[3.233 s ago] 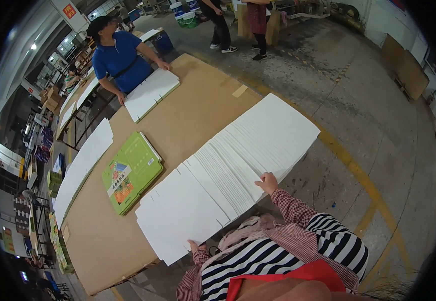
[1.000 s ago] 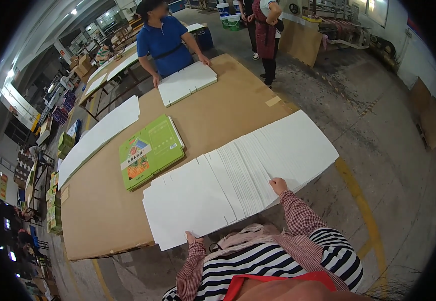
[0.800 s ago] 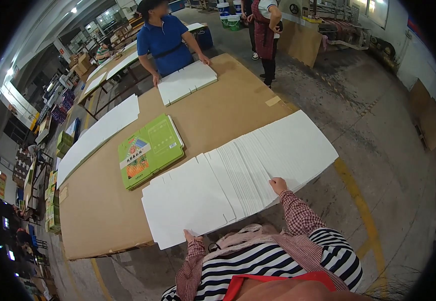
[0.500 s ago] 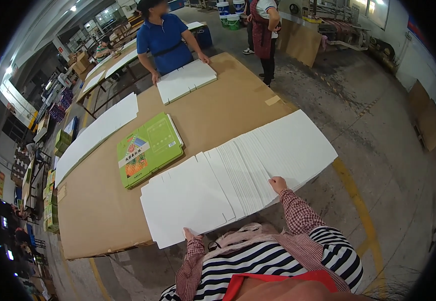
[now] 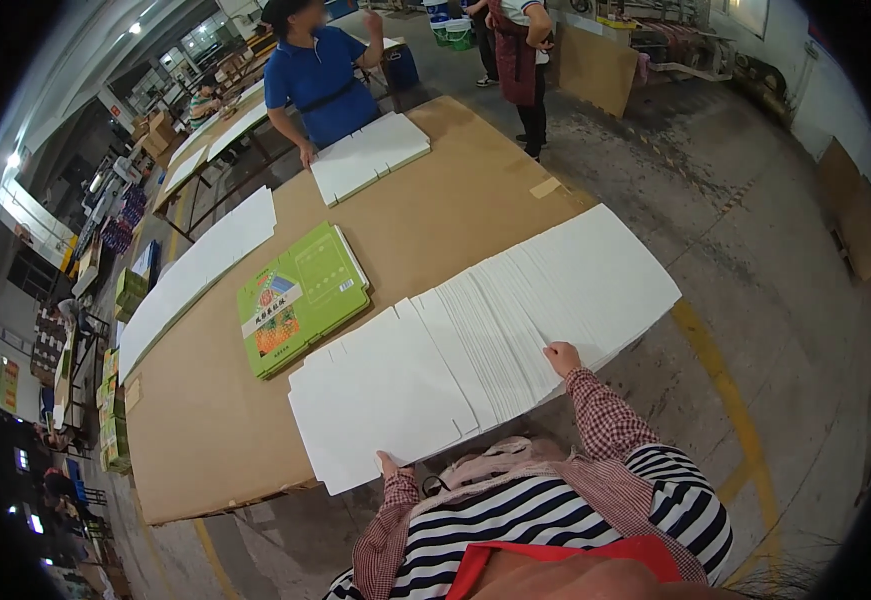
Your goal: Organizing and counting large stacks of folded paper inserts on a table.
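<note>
Where white sheets (image 5: 485, 335) lie (fanned) — left hand (image 5: 389, 465) and right hand (image 5: 561, 359) grip their edge.

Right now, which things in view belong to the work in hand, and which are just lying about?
In the work:
White sheets, overlapping on the brown-topped table
Left hand and right hand, both at the sheets' near edge

Lying about, untouched:
Green printed stack
White stack along the table's far-left edge
Green bucket

the white sheets (image 5: 375, 405) look like smooth, matt card.
</note>
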`<action>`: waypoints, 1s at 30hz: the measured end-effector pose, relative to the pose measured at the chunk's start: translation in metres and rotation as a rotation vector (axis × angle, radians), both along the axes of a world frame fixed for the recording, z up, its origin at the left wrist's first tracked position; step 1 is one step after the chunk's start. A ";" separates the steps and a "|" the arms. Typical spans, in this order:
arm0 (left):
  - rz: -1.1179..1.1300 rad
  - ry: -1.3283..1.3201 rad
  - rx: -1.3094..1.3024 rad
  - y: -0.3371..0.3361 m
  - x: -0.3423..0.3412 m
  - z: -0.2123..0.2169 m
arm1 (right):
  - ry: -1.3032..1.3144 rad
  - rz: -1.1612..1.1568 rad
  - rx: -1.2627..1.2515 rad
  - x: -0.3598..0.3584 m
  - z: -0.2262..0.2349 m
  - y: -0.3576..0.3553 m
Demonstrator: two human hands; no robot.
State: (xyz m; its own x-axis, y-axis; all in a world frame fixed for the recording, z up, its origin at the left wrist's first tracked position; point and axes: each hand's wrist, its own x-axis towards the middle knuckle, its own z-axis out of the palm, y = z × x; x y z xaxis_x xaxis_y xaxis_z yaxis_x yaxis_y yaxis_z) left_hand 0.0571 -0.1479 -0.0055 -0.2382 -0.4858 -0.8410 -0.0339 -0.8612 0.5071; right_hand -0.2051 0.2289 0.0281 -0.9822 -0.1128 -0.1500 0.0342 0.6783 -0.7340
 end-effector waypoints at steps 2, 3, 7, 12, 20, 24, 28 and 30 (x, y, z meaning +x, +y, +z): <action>-0.243 -0.243 0.007 -0.003 0.001 0.002 | -0.015 0.000 0.020 0.001 -0.001 0.005; -0.224 -0.238 -0.002 -0.010 0.008 -0.007 | -0.006 0.007 -0.001 0.001 0.004 -0.002; 0.008 0.142 0.037 -0.010 0.005 -0.018 | 0.040 0.004 0.008 0.002 0.004 -0.001; 0.038 0.161 0.027 -0.012 0.009 -0.026 | -0.031 0.010 0.029 0.002 0.008 -0.006; -0.157 0.043 0.013 -0.014 0.012 -0.022 | 0.020 0.001 0.009 0.001 0.001 -0.001; -0.071 0.052 0.007 -0.012 0.011 -0.017 | 0.008 0.028 0.037 0.000 -0.001 -0.004; -0.104 -0.036 -0.001 -0.005 0.001 -0.009 | 0.065 0.023 0.069 -0.003 -0.010 0.007; -0.133 -0.108 -0.019 -0.012 0.010 -0.015 | 0.040 0.026 0.046 -0.001 -0.004 -0.002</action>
